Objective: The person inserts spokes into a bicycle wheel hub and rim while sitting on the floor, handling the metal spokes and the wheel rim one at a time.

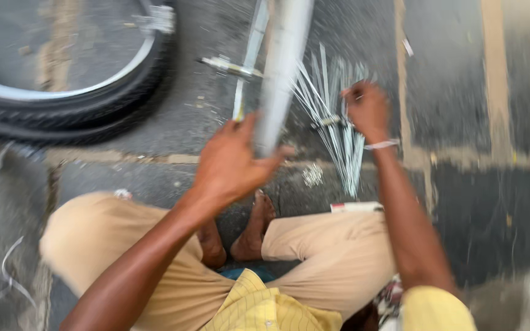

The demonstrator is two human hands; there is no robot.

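Our left hand (231, 162) wraps silver rim (283, 67), rim upright before our knees. Right hand (368, 110), grip pinched on loose spokes (332, 116) fanned over pavement (461, 92). Risk, we judge: spokes slip, tangle, bend if rim tips. Tyred wheel (62, 98) lies left.

Open-air bicycle repair spot on the ground, not an indoor shop. Surface: rough dark pavement (461, 202) with worn pale stripes. Far left, a tyred bicycle wheel (75, 104) lies flat. Centre far, a fan of loose metal spokes (332, 122) beside a silver wheel rim (280, 67). Person sits barefoot, cross-legged, on the pavement.
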